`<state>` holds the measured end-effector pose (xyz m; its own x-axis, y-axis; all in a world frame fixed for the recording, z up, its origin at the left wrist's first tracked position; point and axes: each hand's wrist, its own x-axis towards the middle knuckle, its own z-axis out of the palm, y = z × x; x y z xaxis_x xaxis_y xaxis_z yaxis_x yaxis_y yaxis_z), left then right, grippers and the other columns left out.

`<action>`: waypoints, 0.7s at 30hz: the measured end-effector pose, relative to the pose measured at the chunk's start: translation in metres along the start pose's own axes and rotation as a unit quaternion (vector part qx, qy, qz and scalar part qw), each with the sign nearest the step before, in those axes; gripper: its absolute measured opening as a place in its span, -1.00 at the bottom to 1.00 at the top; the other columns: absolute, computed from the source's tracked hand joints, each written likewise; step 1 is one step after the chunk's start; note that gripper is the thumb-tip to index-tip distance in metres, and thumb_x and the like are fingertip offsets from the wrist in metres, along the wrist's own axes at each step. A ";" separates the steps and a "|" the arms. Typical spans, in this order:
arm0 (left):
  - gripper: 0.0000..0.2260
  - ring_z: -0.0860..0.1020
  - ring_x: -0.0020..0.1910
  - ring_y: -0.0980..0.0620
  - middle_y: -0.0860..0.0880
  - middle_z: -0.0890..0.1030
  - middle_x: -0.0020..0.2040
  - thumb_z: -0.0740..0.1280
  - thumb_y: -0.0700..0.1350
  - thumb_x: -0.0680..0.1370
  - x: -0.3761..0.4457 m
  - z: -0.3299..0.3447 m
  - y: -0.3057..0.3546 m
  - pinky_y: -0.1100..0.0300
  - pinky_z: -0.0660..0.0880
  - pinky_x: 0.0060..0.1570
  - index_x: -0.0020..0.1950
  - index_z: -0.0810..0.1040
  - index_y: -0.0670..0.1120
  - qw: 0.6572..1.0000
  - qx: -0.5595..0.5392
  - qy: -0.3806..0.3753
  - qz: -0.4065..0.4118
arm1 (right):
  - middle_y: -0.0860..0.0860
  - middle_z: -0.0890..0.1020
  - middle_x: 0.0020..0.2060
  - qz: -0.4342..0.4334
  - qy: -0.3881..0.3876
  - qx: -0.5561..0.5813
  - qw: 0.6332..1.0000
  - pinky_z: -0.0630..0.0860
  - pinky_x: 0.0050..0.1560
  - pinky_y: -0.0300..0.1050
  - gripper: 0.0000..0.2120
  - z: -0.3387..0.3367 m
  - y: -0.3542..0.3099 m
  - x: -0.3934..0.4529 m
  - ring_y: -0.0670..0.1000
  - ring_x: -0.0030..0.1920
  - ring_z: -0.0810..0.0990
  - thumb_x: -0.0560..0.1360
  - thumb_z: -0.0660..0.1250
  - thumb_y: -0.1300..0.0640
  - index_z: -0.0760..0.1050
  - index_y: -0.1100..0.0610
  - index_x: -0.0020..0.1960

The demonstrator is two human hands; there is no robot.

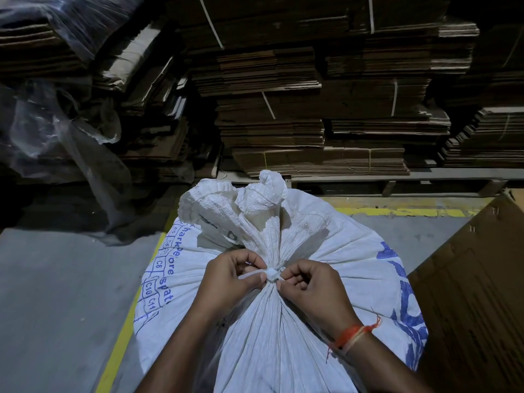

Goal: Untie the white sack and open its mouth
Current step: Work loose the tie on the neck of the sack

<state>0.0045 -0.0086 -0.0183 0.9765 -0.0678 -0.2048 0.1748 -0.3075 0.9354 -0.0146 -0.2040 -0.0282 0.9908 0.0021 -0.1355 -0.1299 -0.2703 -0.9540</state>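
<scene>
A full white woven sack [334,268] with blue print stands in front of me. Its neck is gathered tight and bound by a white tie [271,274] with a small square knot or lock. Above the tie the bunched mouth [255,211] flares upward, still closed. My left hand [229,276] pinches the tie's loose tail just left of the knot. My right hand [309,287] pinches the tie on the right side of the knot. An orange thread band circles my right wrist.
Strapped stacks of flattened cardboard [312,109] fill the back on a wooden pallet. Clear plastic wrap [56,131] hangs at the left. A large open cardboard box [476,279] stands at the right. Yellow floor lines [122,344] run beside the sack on the grey floor.
</scene>
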 end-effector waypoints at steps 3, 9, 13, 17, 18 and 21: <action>-0.85 0.73 -0.19 -0.08 -0.19 0.77 -0.22 0.55 -0.30 0.48 -0.001 0.000 0.001 -0.23 0.66 0.09 -0.12 0.72 -0.05 1.000 -0.010 -0.002 -0.004 | -0.06 0.60 -0.41 0.003 -0.012 0.004 1.000 0.50 -0.31 -0.30 -0.91 -0.005 -0.001 0.001 -0.16 -0.41 0.47 0.38 0.58 0.23 0.67 0.15 -0.22; -0.89 0.74 -0.17 -0.12 -0.18 0.77 -0.22 0.56 -0.24 0.44 -0.001 0.000 0.000 -0.31 0.66 0.12 -0.11 0.72 -0.04 1.000 -0.016 -0.005 -0.003 | -0.08 0.60 -0.44 -0.007 -0.012 -0.041 0.999 0.46 -0.34 -0.32 -0.92 -0.009 0.001 0.002 -0.19 -0.45 0.45 0.39 0.54 0.26 0.68 0.14 -0.25; -0.86 0.76 -0.15 -0.17 -0.19 0.77 -0.23 0.56 -0.27 0.46 -0.001 0.000 -0.001 -0.30 0.66 0.12 -0.12 0.72 -0.03 1.000 -0.012 -0.003 -0.006 | -0.08 0.61 -0.43 -0.013 -0.007 -0.044 0.999 0.47 -0.34 -0.33 -0.92 -0.006 0.001 0.003 -0.20 -0.44 0.45 0.40 0.53 0.27 0.68 0.14 -0.24; -0.86 0.74 -0.19 -0.11 -0.24 0.75 -0.22 0.56 -0.29 0.46 0.000 0.000 -0.001 -0.29 0.67 0.11 -0.11 0.72 -0.07 1.000 -0.012 -0.004 -0.007 | -0.09 0.60 -0.44 -0.015 0.000 -0.046 0.999 0.44 -0.35 -0.37 -0.91 -0.004 0.002 0.004 -0.20 -0.45 0.44 0.41 0.53 0.27 0.68 0.14 -0.25; -0.86 0.73 -0.19 -0.10 -0.24 0.75 -0.22 0.56 -0.30 0.46 0.000 0.000 -0.001 -0.27 0.67 0.10 -0.12 0.72 -0.07 1.000 -0.012 -0.005 -0.007 | -0.09 0.60 -0.45 -0.015 0.001 -0.045 0.999 0.43 -0.35 -0.38 -0.90 -0.003 0.003 0.005 -0.20 -0.46 0.44 0.41 0.53 0.27 0.68 0.14 -0.25; -0.85 0.72 -0.22 -0.05 -0.17 0.75 -0.27 0.55 -0.32 0.47 0.001 0.001 -0.001 -0.17 0.68 0.07 -0.13 0.72 -0.07 1.000 -0.012 -0.006 -0.005 | -0.08 0.62 -0.43 -0.018 0.005 -0.045 0.999 0.44 -0.34 -0.36 -0.91 0.001 0.005 0.006 -0.20 -0.45 0.46 0.41 0.53 0.26 0.68 0.13 -0.24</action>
<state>0.0051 -0.0090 -0.0195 0.9729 -0.0770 -0.2181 0.1881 -0.2853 0.9398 -0.0097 -0.2046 -0.0334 0.9950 0.0041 -0.0995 -0.0916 -0.3550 -0.9304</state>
